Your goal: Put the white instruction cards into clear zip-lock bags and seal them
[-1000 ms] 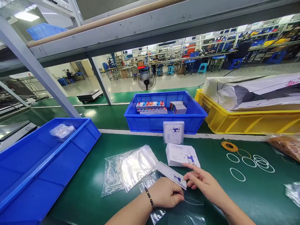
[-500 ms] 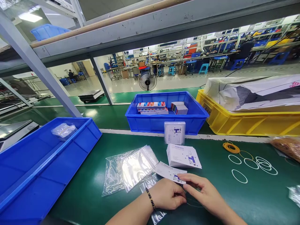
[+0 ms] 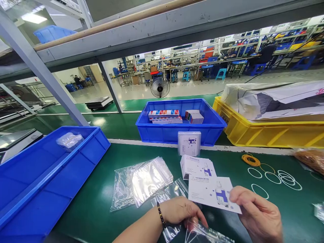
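Between the thumb and fingers of my right hand [image 3: 258, 209] is the right end of a white printed card [image 3: 206, 190] with a purple picture, held above the bench. My left hand [image 3: 183, 212], with a beaded bracelet on the wrist, pinches a clear plastic bag [image 3: 202, 234] just below the card. Behind the held card lies a stack of like cards [image 3: 196, 165]. A bagged card pack [image 3: 189, 143] leans upright against the blue bin behind it. Left of my hands, a pile of clear zip bags [image 3: 150, 180] rests on the green bench.
A blue bin [image 3: 162, 131] with printed boxes stands at the back, a yellow bin [image 3: 275, 133] to its right. Another blue bin [image 3: 83, 158] with bagged packs is at left. White rings [image 3: 260, 190] and yellow rubber bands [image 3: 249, 159] lie at right. A shelf beam [image 3: 152, 30] crosses overhead.
The card has moved right and now shows its printed face, gripped by its right end in my right hand. My right hand moved right; a clear bag now shows in my left fingers.
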A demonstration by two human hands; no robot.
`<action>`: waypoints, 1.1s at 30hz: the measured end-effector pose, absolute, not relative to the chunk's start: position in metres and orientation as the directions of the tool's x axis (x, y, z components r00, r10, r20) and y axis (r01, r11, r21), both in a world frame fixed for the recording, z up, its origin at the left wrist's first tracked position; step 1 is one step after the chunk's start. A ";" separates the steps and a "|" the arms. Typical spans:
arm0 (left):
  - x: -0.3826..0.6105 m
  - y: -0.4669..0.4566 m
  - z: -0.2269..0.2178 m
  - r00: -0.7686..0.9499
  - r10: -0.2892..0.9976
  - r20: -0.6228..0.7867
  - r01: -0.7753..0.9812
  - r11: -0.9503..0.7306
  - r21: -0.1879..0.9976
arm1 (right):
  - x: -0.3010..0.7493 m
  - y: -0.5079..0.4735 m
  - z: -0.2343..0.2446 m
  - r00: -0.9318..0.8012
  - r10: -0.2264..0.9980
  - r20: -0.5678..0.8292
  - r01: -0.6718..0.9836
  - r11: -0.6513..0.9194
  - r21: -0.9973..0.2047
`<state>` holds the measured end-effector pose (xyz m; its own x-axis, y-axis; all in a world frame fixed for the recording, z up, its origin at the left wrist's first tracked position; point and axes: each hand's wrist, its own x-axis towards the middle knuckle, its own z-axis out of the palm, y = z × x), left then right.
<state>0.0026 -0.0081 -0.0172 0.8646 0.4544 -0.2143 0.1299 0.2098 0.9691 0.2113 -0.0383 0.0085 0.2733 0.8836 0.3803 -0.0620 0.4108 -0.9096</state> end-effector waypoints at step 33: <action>0.009 -0.004 -0.018 0.583 0.810 0.062 0.199 -0.217 0.956 | 0.211 -0.024 0.014 -0.178 0.979 -0.099 0.354 -0.030 -0.935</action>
<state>0.0087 -0.0044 -0.0180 0.5834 0.8098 0.0623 0.1988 -0.2168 0.9558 0.2110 -0.0239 0.0137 -0.1778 0.9791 -0.0989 0.3539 -0.0302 -0.9348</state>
